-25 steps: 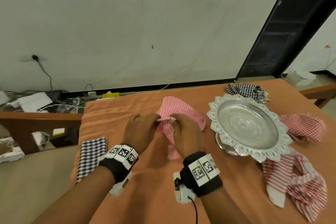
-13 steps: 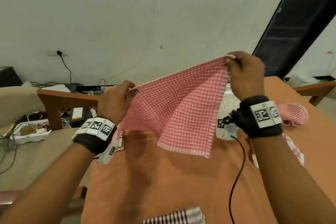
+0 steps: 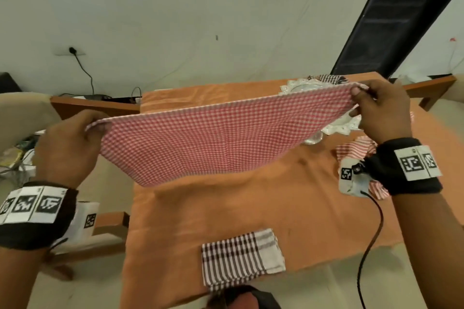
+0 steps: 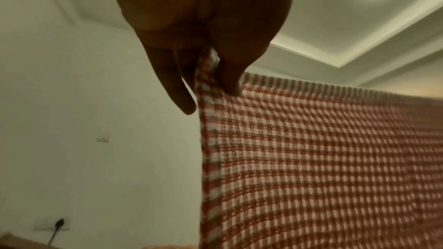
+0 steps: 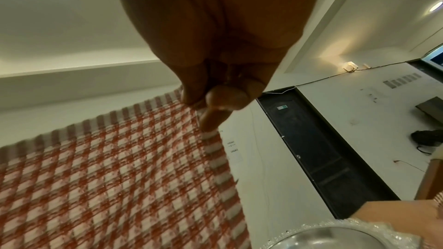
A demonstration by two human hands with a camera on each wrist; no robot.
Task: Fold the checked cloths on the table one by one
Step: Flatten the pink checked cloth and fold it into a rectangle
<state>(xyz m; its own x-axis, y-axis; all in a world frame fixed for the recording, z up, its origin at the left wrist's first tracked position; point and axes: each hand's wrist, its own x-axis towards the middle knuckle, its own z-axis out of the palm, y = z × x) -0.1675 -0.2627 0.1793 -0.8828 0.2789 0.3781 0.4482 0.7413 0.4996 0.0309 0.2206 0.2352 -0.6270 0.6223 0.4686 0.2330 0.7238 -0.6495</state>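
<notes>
A red-and-white checked cloth (image 3: 221, 140) hangs spread out in the air above the orange-covered table (image 3: 238, 208). My left hand (image 3: 96, 126) pinches its upper left corner, and the same pinch shows close up in the left wrist view, left hand (image 4: 208, 75), cloth (image 4: 323, 158). My right hand (image 3: 359, 94) pinches the upper right corner; the right wrist view shows that hand (image 5: 210, 109) on the cloth (image 5: 120, 168). The top edge runs taut between the hands, higher on the right. A folded dark-striped cloth (image 3: 241, 256) lies at the table's near edge.
A silver scalloped tray (image 3: 301, 86) stands behind the raised cloth at the right, tray rim (image 5: 335, 234). A black-checked cloth (image 3: 329, 78) lies beyond it, and red-striped cloths (image 3: 354, 148) lie under my right wrist. Wooden furniture and cables sit at the left.
Both hands lifted the red checked cloth off the table and pulled apart, stretching it wide. The view shifted back, bringing the folded striped cloth into sight.
</notes>
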